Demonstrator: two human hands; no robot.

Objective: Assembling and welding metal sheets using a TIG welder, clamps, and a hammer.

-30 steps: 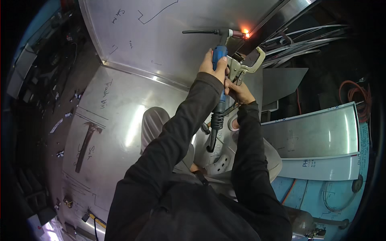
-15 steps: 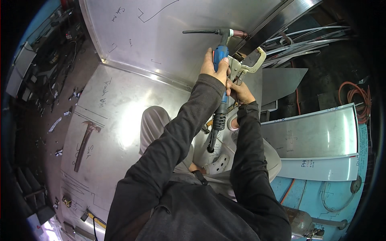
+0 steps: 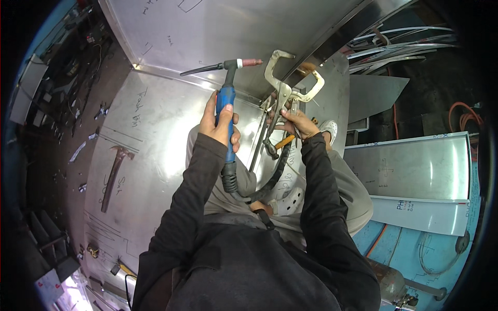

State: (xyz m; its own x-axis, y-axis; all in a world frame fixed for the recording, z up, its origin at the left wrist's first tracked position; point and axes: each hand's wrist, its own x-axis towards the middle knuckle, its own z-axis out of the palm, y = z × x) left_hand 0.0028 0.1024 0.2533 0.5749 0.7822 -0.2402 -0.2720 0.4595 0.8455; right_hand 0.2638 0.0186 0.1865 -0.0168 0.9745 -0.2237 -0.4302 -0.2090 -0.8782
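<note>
Above the seated person's lap, a welding torch (image 3: 226,96) stands nearly upright in the left hand (image 3: 217,124), whose fingers and thumb wrap its blue handle. Its head is T-shaped: a tapered black cap extends to the left, while a white collar and reddish-brown nozzle point right, ending near a locking clamp (image 3: 284,94) but apart from it. Below the handle, a ribbed black sleeve leads into a dark cable (image 3: 277,176) that curves across the lap. The right hand (image 3: 301,124) grips the clamp by its metal handles, partly hiding them; the two pale, C-shaped jaws stand apart beside a dark, glossy metal edge, and whether they touch it cannot be told.

Behind the tools rises a smooth grey metal panel (image 3: 233,31), meeting a horizontal metal sheet (image 3: 161,176) with bright reflections. Both bear handwritten notes and angular line drawings in dark ink; printed lettering marks the pale border of a shiny panel (image 3: 420,166) at right.

Beneath the right hand lies a hammer with an orange handle (image 3: 285,141); near it is a pale perforated shoe (image 3: 290,201). A rusty-brown hammer (image 3: 113,179) and a tape measure (image 3: 93,251) rest at left. Thin metal strips (image 3: 386,52), an orange hose (image 3: 450,115) and a grey cylinder (image 3: 389,282) occupy the right side. Dark sleeves and trousered legs cover parts of the sheet.
</note>
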